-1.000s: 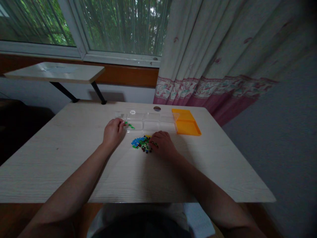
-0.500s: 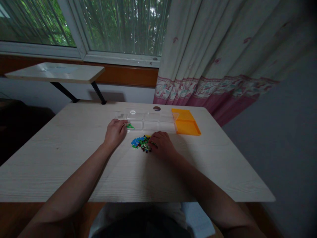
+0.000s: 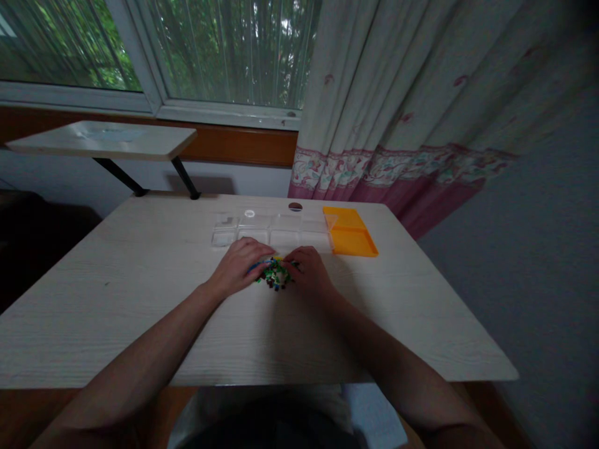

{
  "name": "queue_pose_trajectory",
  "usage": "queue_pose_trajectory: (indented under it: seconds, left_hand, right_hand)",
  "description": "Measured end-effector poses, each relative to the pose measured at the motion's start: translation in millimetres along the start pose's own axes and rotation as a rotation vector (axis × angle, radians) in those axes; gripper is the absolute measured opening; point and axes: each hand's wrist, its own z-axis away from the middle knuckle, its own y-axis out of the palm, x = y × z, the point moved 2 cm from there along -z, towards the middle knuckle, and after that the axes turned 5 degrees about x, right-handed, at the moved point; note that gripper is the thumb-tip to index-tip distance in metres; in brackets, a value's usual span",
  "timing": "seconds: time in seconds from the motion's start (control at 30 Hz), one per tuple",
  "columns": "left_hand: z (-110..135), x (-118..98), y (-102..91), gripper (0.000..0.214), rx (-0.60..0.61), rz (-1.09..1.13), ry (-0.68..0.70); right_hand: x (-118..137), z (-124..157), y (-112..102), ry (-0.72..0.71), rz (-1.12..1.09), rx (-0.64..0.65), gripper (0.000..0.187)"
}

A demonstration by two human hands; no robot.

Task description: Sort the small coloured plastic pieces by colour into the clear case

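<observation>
A small pile of tiny coloured pieces point(image 3: 275, 275), green, blue, dark and yellow, lies on the pale wooden table point(image 3: 140, 293). My left hand point(image 3: 239, 267) rests on the pile's left side, fingers stretched over the blue pieces. On the pile's right side sits my right hand point(image 3: 307, 272), its fingers curled with the tips among the pieces; what they pinch is hidden. Just behind both hands stands a clear plastic tray with several compartments point(image 3: 269, 229).
An orange lid point(image 3: 349, 232) lies right of the clear tray. A small dark round spot point(image 3: 294, 206) marks the table's far edge. A second small table point(image 3: 103, 138) stands under the window at the back left. A curtain point(image 3: 397, 112) hangs at the right.
My left hand has come back from the clear tray's near left compartment to the pile and now covers its left side. The right hand has stayed at the pile.
</observation>
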Motion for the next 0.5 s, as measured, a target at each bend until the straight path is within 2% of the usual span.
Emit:
queue_pose_trajectory:
  seconds: [0.13,0.3,0.5]
  left_hand:
    - [-2.9,-13.0,4.0,0.032,0.044,0.035,0.051]
    - [-2.5,-6.1,4.2,0.028,0.045,0.039,0.024]
    - [-1.5,-3.9,5.5,0.028,0.044,0.053,0.047]
  right_hand:
    - [-0.2,-1.7,2.5,0.018,-0.145,0.031,0.021]
    - [1.5,-1.7,5.0,0.006,-0.228,0.051,0.038]
    - [2.4,-0.8,4.7,-0.014,-0.243,0.047,0.042]
